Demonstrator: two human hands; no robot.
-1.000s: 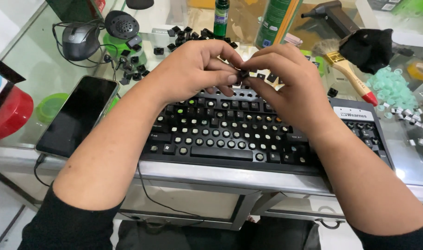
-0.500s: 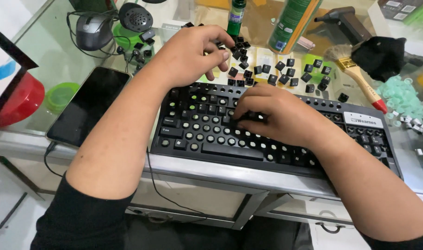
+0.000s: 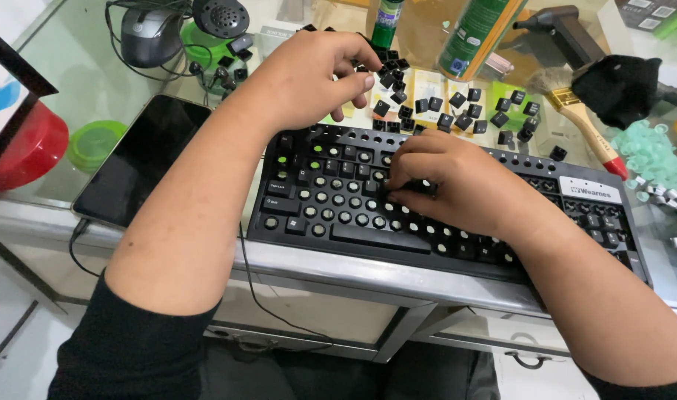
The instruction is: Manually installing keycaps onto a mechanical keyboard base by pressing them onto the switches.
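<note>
While R hand (image 3: 457, 185) presses keyboard (image 3: 309, 215), L hand (image 3: 309, 78) picks keycaps (image 3: 434, 104).

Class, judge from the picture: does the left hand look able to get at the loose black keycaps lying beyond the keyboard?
Probably yes. The left hand is already over the loose keycaps behind the keyboard, fingertips among the nearest ones, with nothing between.

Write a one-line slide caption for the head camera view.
Left hand picks among loose black keycaps while right hand presses on the stripped black keyboard.
</note>
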